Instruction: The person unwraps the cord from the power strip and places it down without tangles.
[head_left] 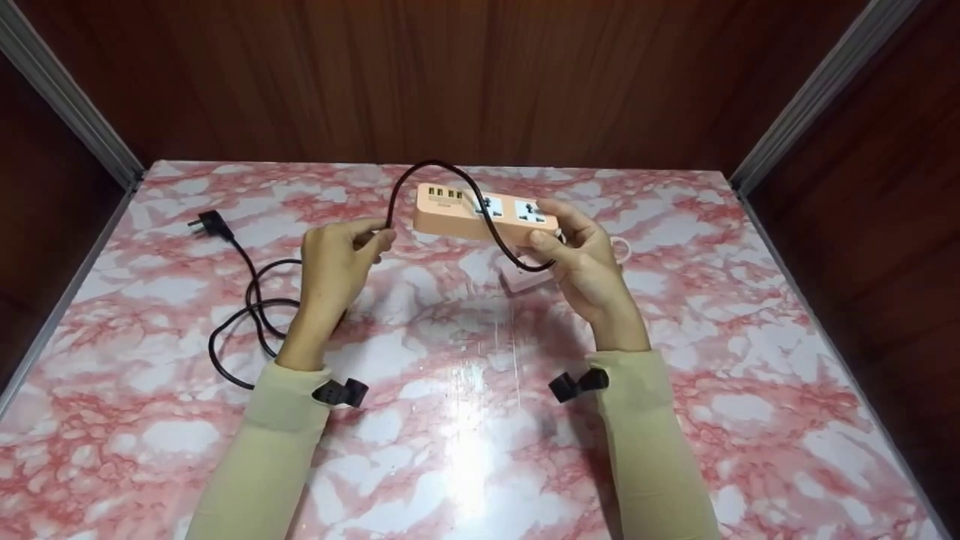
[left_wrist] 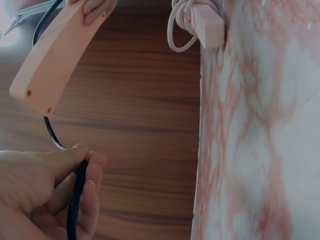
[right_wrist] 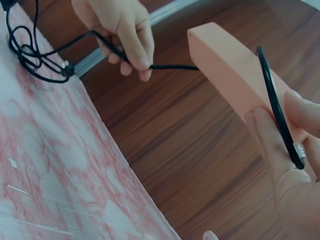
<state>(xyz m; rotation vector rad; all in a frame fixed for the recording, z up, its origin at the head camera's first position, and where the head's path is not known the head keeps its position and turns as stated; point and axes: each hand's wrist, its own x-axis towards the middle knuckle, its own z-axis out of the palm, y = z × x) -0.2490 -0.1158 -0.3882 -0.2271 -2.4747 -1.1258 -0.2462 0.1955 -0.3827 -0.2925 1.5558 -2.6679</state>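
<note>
In the head view, my right hand [head_left: 589, 259] grips the right end of an orange power strip [head_left: 454, 223], lifted above the table with its sockets and USB ports facing up. Its black cord [head_left: 433, 163] leaves the strip by my right hand and arches over the sockets to my left hand [head_left: 337, 259]. Thumb and fingers of that left hand pinch the cord, as the left wrist view also shows. Beyond the left hand, the cord lies in loose loops on the table, ending in a black plug [head_left: 215, 225]. In the right wrist view the strip's underside and side [right_wrist: 225, 65] show.
A pale pink block-shaped item [left_wrist: 207, 27] with a coiled pink cord [left_wrist: 182, 22] lies on the table, partly behind my right hand in the head view. The marbled red-and-white table [head_left: 465, 450] is bounded by dark wood panels [head_left: 450, 82] at the back and sides.
</note>
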